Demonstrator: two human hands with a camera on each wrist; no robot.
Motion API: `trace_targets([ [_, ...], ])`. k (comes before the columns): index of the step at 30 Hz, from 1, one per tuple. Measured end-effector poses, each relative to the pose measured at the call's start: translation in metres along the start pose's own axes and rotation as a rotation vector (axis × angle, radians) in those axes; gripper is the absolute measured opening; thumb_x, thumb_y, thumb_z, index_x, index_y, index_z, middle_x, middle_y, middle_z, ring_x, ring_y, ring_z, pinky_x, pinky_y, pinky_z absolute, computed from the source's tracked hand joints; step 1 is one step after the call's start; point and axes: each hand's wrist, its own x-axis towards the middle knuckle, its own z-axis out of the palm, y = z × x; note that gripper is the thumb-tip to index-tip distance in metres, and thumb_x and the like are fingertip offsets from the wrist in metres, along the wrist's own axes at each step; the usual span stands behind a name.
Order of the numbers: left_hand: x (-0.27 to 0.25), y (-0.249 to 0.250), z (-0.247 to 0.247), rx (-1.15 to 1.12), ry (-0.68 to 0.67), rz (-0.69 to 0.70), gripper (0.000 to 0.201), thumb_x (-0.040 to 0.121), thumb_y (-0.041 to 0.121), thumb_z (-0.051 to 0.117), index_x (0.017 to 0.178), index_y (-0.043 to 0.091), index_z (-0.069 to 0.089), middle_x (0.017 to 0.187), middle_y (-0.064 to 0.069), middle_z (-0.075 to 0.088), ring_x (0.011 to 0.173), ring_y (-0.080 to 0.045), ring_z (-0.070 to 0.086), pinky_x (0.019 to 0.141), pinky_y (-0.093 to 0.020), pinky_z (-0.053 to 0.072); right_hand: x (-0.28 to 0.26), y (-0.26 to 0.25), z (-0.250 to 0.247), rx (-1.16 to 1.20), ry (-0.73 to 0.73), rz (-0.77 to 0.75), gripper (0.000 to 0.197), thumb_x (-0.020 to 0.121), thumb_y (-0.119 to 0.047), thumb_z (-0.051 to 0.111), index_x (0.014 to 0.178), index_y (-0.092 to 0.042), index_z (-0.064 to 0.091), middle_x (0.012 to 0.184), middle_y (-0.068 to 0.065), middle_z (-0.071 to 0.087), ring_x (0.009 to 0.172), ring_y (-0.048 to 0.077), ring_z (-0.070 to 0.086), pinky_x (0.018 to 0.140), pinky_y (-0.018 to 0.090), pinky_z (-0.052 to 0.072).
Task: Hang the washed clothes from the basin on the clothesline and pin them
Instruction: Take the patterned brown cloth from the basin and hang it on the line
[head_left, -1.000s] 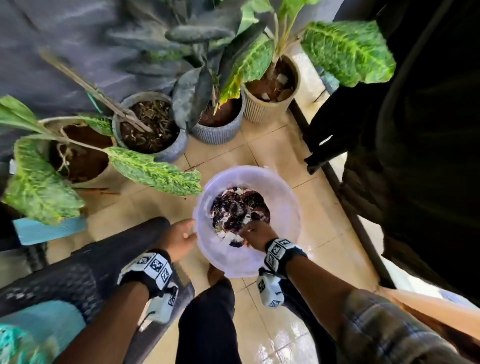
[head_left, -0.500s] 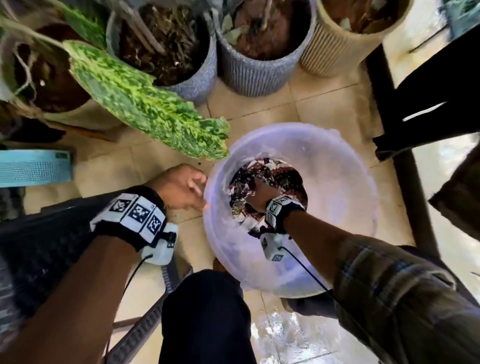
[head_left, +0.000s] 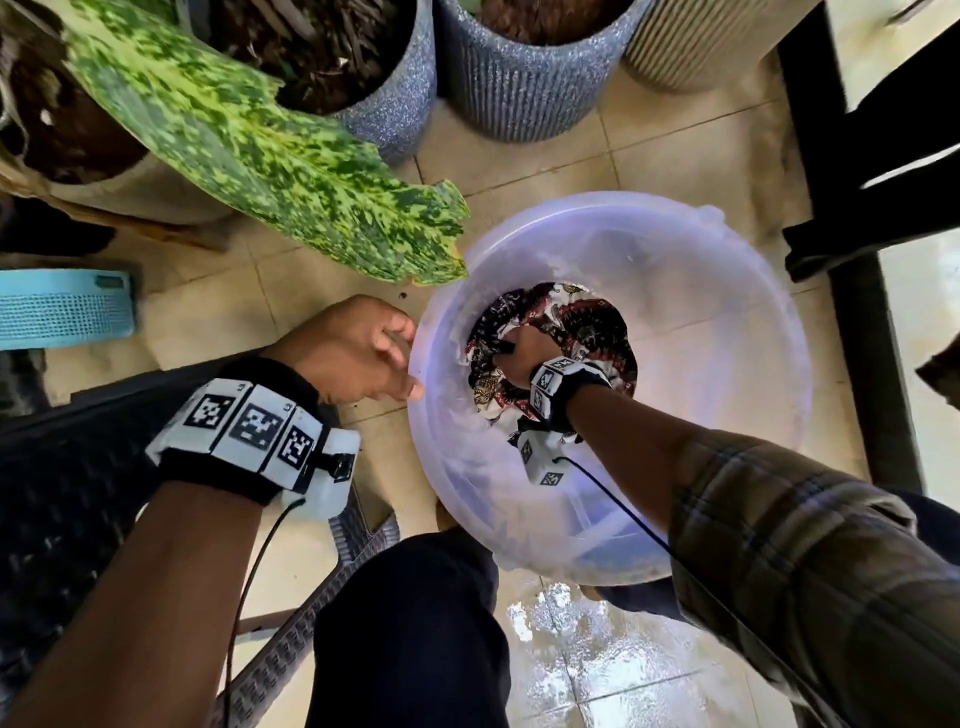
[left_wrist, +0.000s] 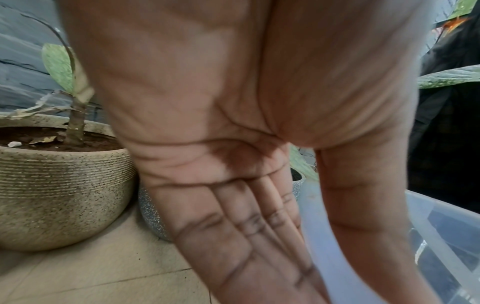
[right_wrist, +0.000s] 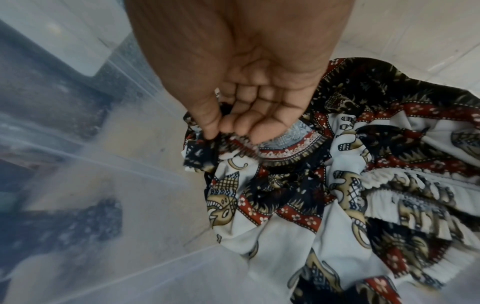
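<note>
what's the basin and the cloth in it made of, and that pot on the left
Basin: translucent plastic, smooth; floor tiles show through its wall.
Patterned cloth: thin woven printed fabric, probably cotton or rayon; it bunches in soft folds where the right hand pinches it.
Beige pot: looks like speckled ceramic or cement, ribbed matte surface.

Soft daylight is filling every view, glaring off the wet floor (head_left: 587, 670) near the bottom of the head view. Wide-angle lenses are bending the edges, and both wrist views are blurring close up.
</note>
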Motion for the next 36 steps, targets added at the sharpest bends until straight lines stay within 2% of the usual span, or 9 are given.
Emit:
trace_targets([
  [5, -0.007, 0.0, 0.004, 0.036, 0.044, -0.008, 0.045, 0.069, 0.013, 0.087, 0.11, 0.015, 0.07, 0.086, -0.009, 0.075, 0.082, -0.024, 0.073, 0.083, -0.038, 0.059, -0.045, 0.0, -0.015, 0.24, 0.019, 0.008, 0.034, 0.078, -0.04, 0.062, 0.099, -0.014, 0.07, 0.106, 0.011, 0.063, 0.096, 0.025, 0.061, 0.086, 0.035, 0.05],
  [10, -0.032, 0.007, 0.03, 0.295, 0.216, 0.056, 0.036, 0.085, 0.013, 0.068, 0.119, 0.023, 0.063, 0.091, -0.004, 0.071, 0.083, -0.027, 0.067, 0.081, -0.038, 0.054, -0.122, -0.007, -0.056, 0.529, 0.007, 0.073, 0.016, 0.082, -0.017, 0.059, 0.066, -0.015, 0.06, 0.064, 0.003, 0.058, 0.063, 0.022, 0.053, 0.064, 0.032, 0.043],
  [16, -0.098, 0.035, 0.074, 0.34, 0.25, 0.056, 0.076, 0.087, 0.019, 0.067, 0.153, 0.021, 0.028, 0.135, -0.014, 0.049, 0.108, -0.034, 0.06, 0.089, -0.044, 0.051, -0.237, -0.028, -0.131, 0.631, -0.021, 0.003, 0.009, 0.076, -0.018, 0.059, 0.067, -0.02, 0.057, 0.063, 0.006, 0.063, 0.061, 0.025, 0.061, 0.061, 0.032, 0.048],
  [23, -0.181, 0.096, 0.103, 0.311, 0.16, 0.383, 0.099, 0.075, 0.009, 0.076, 0.15, 0.041, 0.021, 0.15, -0.003, 0.038, 0.132, -0.027, 0.047, 0.1, -0.044, 0.048, -0.378, -0.058, -0.223, 0.643, 0.045, -0.235, 0.022, 0.077, -0.003, 0.063, 0.077, -0.025, 0.058, 0.078, 0.002, 0.064, 0.079, 0.026, 0.063, 0.075, 0.038, 0.052],
  [26, -0.207, 0.136, 0.107, 0.239, 0.188, 0.485, 0.101, 0.076, 0.012, 0.077, 0.143, 0.054, 0.015, 0.157, 0.0, 0.033, 0.137, -0.023, 0.045, 0.104, -0.041, 0.047, -0.427, -0.068, -0.253, 0.648, 0.017, -0.402, 0.03, 0.072, -0.004, 0.061, 0.077, -0.034, 0.057, 0.077, -0.004, 0.062, 0.073, 0.011, 0.06, 0.07, 0.033, 0.052],
  [28, -0.219, 0.157, 0.106, 0.171, 0.192, 0.523, 0.092, 0.077, 0.007, 0.075, 0.138, 0.055, 0.025, 0.152, 0.002, 0.041, 0.13, -0.017, 0.051, 0.104, -0.036, 0.046, -0.451, -0.071, -0.264, 0.627, -0.023, -0.47, 0.037, 0.069, -0.001, 0.062, 0.078, -0.037, 0.057, 0.076, -0.017, 0.061, 0.071, -0.001, 0.056, 0.068, 0.02, 0.046],
  [31, -0.232, 0.179, 0.099, 0.173, 0.16, 0.567, 0.062, 0.072, -0.006, 0.067, 0.12, 0.032, 0.062, 0.121, 0.003, 0.065, 0.11, -0.018, 0.063, 0.093, -0.039, 0.053, -0.478, -0.063, -0.266, 0.602, -0.021, -0.502, 0.028, 0.073, -0.004, 0.067, 0.082, -0.03, 0.062, 0.074, -0.024, 0.06, 0.07, -0.006, 0.056, 0.068, 0.012, 0.04],
  [34, -0.248, 0.192, 0.087, 0.21, 0.191, 0.569, 0.05, 0.07, -0.01, 0.068, 0.107, 0.023, 0.071, 0.105, 0.007, 0.071, 0.097, -0.015, 0.066, 0.087, -0.024, 0.051, -0.488, -0.045, -0.255, 0.762, -0.031, -0.398, 0.008, 0.084, -0.038, 0.071, 0.088, -0.031, 0.071, 0.086, -0.011, 0.071, 0.083, 0.007, 0.066, 0.08, 0.029, 0.052],
  [36, -0.261, 0.199, 0.077, 0.225, 0.239, 0.614, 0.049, 0.071, -0.014, 0.059, 0.105, 0.018, 0.072, 0.102, 0.006, 0.07, 0.095, -0.017, 0.066, 0.083, -0.016, 0.046, -0.485, -0.024, -0.241, 0.813, 0.015, -0.254, 0.035, 0.084, -0.063, 0.062, 0.1, -0.034, 0.073, 0.102, -0.004, 0.074, 0.1, 0.015, 0.068, 0.096, 0.039, 0.052],
])
